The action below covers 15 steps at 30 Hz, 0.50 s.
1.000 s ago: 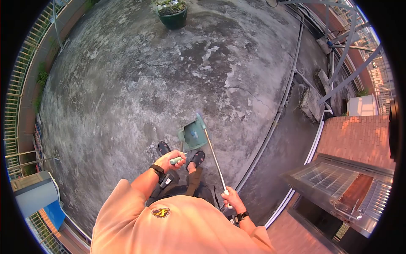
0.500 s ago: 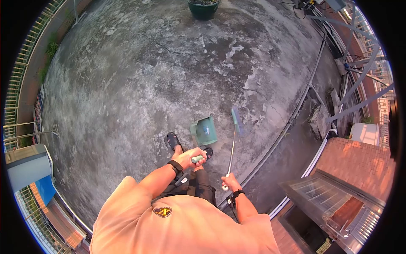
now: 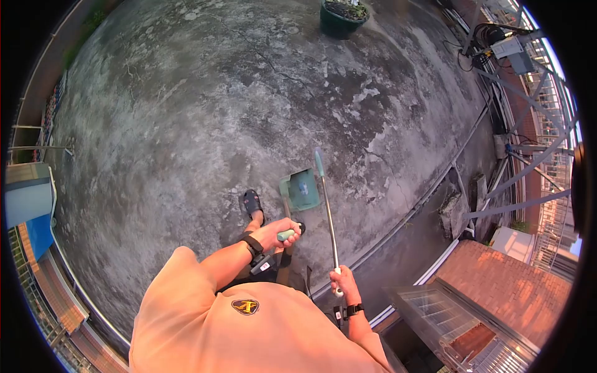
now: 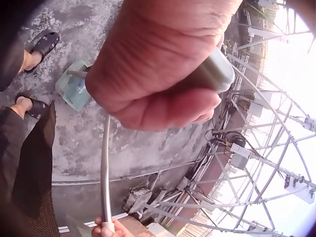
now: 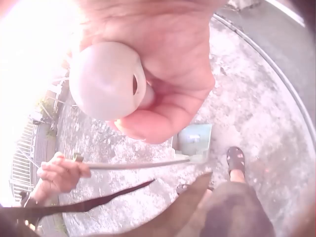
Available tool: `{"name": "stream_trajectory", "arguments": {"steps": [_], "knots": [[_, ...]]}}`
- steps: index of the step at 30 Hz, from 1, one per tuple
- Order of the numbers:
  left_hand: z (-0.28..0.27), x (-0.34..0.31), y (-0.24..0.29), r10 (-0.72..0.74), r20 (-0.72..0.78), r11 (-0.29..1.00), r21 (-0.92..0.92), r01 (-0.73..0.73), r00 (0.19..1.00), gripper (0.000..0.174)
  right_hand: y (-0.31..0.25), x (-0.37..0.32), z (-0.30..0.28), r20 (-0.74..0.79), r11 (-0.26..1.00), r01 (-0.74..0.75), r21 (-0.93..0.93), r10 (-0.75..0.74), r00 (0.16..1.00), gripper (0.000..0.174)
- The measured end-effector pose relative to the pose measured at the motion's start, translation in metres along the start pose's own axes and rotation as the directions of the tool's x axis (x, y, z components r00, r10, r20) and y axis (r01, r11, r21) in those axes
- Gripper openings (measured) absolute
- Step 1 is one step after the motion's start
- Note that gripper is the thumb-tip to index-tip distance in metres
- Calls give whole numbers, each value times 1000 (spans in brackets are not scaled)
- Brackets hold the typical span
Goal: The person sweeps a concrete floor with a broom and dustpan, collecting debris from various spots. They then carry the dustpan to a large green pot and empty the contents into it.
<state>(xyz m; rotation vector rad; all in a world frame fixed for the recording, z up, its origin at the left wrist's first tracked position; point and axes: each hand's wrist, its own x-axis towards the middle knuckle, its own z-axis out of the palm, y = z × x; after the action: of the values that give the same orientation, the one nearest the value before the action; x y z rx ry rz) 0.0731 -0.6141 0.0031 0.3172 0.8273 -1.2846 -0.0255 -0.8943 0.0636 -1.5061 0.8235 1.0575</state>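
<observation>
My left hand (image 3: 277, 235) grips the pale green handle end (image 4: 217, 71) of a long-handled dustpan. The green pan (image 3: 301, 190) lies on the concrete just ahead of my shoes, with a small pale patch inside it. In my right hand (image 3: 346, 283) is the upper end of a broom's metal stick (image 3: 330, 224), my fingers curled around it below a white rounded cap (image 5: 106, 81). The broom's narrow bluish head (image 3: 319, 161) is beside the pan's far right corner, seen nearly edge-on.
Stained, cracked concrete floor (image 3: 205, 124) spreads ahead. A green planter (image 3: 342, 23) stands at the far side. Along the right run a pipe (image 3: 398, 230), broken concrete blocks (image 3: 454, 214) and a metal frame (image 3: 522, 202). An open window (image 3: 460, 323) juts out at lower right.
The broom head swung right, away from the dustpan, then came back left beside it. My left hand keeps its hold on the dustpan. The head view has turned, shifting the surroundings.
</observation>
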Motion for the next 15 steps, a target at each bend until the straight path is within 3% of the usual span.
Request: {"name": "stream_trajectory", "arguments": {"steps": [3,5,6,8,10,13,14,15], "knots": [[3,-34,10,-3,-48,998,-63,0,999,14,-45,52,-29,-57,994,90,-64,-93,994,14],[-4,-43,14,72,-58,977,-197,-82,996,15,-84,85,-41,-81,987,147,-68,-152,985,13],[-20,-39,9,190,-95,962,-182,-205,977,16,-103,101,-43,-102,981,160,-111,-171,980,13],[-13,-60,20,193,-97,953,-219,-211,976,16,-126,142,-46,-120,959,208,-194,-233,965,14],[-15,-72,30,187,-32,950,-248,-189,982,16,-148,171,-30,-168,931,170,-323,-233,958,16],[-18,-78,40,221,-104,930,-275,-242,970,15,-139,204,4,-128,859,181,-479,-272,954,20],[-18,-79,43,264,-122,925,-249,-287,957,14,-127,206,18,-100,935,90,-343,-132,986,24],[-21,-78,48,266,-113,924,-252,-286,957,14,-114,199,33,-45,896,56,-441,-84,995,27]]}}
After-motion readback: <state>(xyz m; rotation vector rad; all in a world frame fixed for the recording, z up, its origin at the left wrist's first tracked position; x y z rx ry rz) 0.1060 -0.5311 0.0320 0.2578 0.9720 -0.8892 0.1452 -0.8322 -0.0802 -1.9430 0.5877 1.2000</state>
